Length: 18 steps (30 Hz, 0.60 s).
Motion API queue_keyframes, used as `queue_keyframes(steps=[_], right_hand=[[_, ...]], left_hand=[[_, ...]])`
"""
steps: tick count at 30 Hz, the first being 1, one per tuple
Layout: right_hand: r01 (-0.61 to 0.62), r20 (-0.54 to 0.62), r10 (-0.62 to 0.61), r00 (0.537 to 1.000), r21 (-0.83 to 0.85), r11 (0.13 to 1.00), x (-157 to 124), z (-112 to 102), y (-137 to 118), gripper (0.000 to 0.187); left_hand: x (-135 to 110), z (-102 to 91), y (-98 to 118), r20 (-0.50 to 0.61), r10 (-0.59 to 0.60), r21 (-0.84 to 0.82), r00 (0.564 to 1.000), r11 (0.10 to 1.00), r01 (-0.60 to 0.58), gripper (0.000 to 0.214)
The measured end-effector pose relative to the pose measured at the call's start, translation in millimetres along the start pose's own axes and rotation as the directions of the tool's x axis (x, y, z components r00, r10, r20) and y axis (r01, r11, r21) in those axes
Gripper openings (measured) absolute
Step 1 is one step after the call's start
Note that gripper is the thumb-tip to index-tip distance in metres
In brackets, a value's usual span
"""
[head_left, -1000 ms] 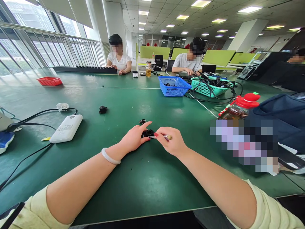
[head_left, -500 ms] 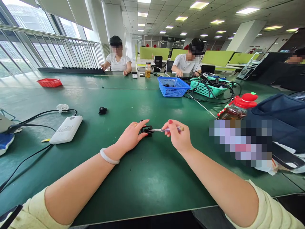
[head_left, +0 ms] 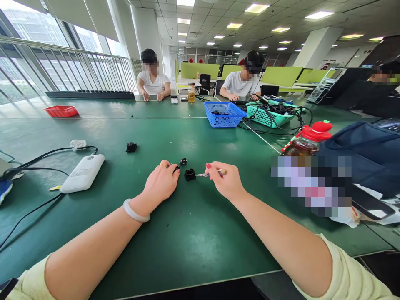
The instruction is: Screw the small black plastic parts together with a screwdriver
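Faintly, we see grey writing on the white power bank point(head_left: 82, 173), too blurred to read. Our left hand point(head_left: 161, 184) has let go of the black part point(head_left: 189, 174) it steadied half a second ago; its fingers now curl together round a smaller black bit we can hardly make out. Our right hand point(head_left: 225, 182) pinches a small screwdriver point(head_left: 211, 173), tip at the part lying on the green table point(head_left: 193, 233). A pixelated patch hides things at right.

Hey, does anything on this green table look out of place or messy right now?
Nothing looks spilled or broken. A crumpled white scrap lies by the black cable, and cords spill over the teal basket.
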State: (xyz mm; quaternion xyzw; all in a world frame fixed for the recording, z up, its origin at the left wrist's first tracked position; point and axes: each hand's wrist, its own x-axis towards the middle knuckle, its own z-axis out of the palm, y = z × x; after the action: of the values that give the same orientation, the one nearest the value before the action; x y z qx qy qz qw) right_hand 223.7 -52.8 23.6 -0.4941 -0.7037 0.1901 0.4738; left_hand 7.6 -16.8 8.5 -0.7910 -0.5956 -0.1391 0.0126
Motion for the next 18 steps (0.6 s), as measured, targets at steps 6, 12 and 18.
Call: queue_keyframes(steps=[6, 12, 18], right_hand=[[0.012, -0.051, -0.013, 0.999, -0.030, 0.999, 1.6, -2.7, 2.1, 0.054], [0.018, -0.070, -0.021, 0.997, -0.052, 0.998, 4.2, -5.4, 4.2, 0.056], [0.020, -0.101, -0.021, 0.995, -0.009, 1.000, 5.7, -7.9, 3.5, 0.055]], left_hand=[[19.4, 3.7, 3.1, -0.029, 0.110, -0.133, 0.994, 0.985, -0.113, 0.056], [46.1, 19.2, 18.6, 0.130, 0.179, -0.226, 0.975, 0.963, -0.147, 0.060], [38.5, 19.7, 15.0, 0.027, 0.266, -0.264, 0.963, 0.932, -0.250, 0.044]])
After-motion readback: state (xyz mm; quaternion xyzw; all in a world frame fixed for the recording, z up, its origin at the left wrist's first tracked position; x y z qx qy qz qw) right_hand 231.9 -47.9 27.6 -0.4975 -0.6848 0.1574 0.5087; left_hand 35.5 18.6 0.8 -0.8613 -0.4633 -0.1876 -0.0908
